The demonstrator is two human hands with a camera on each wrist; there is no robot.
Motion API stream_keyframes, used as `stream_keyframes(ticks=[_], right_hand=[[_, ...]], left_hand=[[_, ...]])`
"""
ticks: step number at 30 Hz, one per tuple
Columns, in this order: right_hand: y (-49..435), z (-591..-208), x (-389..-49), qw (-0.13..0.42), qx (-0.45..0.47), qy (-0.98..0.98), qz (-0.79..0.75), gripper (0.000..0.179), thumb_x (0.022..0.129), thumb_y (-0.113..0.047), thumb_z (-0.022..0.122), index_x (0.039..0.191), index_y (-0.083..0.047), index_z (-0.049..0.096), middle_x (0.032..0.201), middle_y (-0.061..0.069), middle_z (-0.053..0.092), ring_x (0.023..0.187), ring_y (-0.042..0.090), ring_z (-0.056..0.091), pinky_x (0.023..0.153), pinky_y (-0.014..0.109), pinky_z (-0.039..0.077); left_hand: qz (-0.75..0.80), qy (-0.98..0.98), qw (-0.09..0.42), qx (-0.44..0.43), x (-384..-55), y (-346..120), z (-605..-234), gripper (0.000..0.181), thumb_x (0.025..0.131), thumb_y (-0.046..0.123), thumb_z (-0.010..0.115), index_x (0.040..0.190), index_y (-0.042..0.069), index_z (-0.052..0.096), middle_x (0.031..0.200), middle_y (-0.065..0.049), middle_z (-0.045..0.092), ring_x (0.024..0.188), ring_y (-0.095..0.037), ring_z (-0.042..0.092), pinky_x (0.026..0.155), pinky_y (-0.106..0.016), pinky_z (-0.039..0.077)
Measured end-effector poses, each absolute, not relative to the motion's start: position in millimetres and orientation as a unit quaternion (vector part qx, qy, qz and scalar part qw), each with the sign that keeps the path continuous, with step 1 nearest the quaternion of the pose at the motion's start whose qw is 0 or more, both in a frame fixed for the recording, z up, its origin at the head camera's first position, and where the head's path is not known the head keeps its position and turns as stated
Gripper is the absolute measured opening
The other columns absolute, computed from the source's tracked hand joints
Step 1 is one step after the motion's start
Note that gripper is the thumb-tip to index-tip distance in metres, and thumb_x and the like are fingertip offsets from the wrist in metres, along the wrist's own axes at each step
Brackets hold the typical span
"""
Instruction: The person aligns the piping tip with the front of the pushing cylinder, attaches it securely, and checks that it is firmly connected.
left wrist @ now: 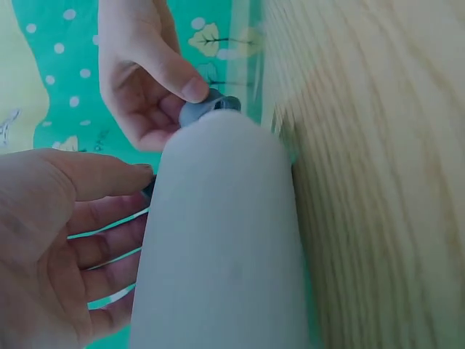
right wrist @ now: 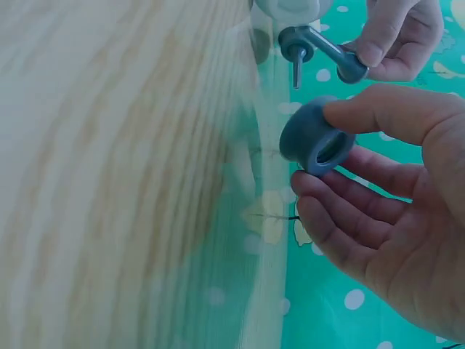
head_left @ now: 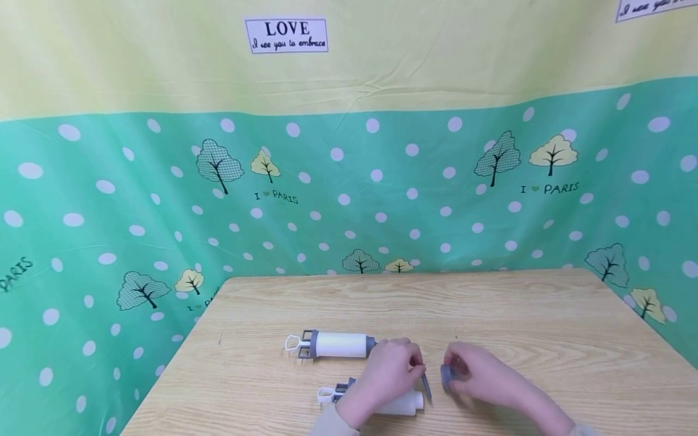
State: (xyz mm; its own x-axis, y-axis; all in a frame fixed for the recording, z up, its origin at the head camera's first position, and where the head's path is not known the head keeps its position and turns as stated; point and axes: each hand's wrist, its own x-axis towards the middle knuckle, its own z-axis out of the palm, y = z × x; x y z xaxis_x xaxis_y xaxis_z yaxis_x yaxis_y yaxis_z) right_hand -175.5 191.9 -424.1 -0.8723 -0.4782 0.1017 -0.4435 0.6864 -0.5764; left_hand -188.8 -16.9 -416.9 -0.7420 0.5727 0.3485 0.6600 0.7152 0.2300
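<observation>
My left hand [head_left: 389,366] pinches a small grey part by one end. In the right wrist view this grey part [right wrist: 327,49] has a short arm, rounded ends and a thin pin hanging down. Thumb and fingers of my right hand [head_left: 482,372] grip a short, hollow grey ring-shaped cap [right wrist: 301,134], held a little apart from it. Under my left forearm lies a white cylinder [head_left: 400,404] with a grey frame and a white loop handle; the forearm hides its middle. That cylinder [left wrist: 225,240] fills the middle of the left wrist view.
Farther back on the wooden table [head_left: 463,309] lies a similar white cylinder [head_left: 342,344] with a grey frame, loop handle and grey front end. A green and yellow patterned cloth [head_left: 382,181] hangs behind the table and along its sides.
</observation>
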Motion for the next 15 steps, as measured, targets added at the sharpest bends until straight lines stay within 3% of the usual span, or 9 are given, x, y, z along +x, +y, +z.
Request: stream_keyframes(ticks=[5,10,15], right_hand=[[186,-423,-179,0.007,-0.254,0.912,-0.321,0.029,0.070,-0.013,0.071,0.095,-0.013,0.056,0.087,-0.009,0.058,0.080,0.005,0.056,0.069,0.024,0.049],[180,-422,-182,0.002,-0.259,0.910,-0.325,0.042,0.071,-0.010,0.070,0.110,-0.001,0.057,0.094,-0.004,0.058,0.084,0.010,0.059,0.072,0.026,0.051],[173,-420,-186,0.006,-0.251,0.907,-0.337,0.036,0.072,-0.010,0.069,0.107,-0.004,0.060,0.098,-0.001,0.061,0.083,0.011,0.060,0.073,0.027,0.051]], left_hand=[[-0.208,-0.917,0.140,-0.310,-193,-23,-416,0.005,0.078,0.024,0.069,0.075,0.021,0.066,0.070,0.015,0.059,0.061,0.005,0.046,0.066,-0.020,0.040],[-0.237,-0.910,0.179,-0.288,-198,-29,-414,0.006,0.076,0.023,0.071,0.074,0.020,0.066,0.072,0.012,0.060,0.064,0.002,0.051,0.062,-0.017,0.041],[-0.252,-0.907,0.206,-0.269,-201,-33,-413,0.007,0.076,0.024,0.071,0.076,0.019,0.066,0.075,0.012,0.061,0.069,-0.001,0.055,0.064,-0.018,0.043]])
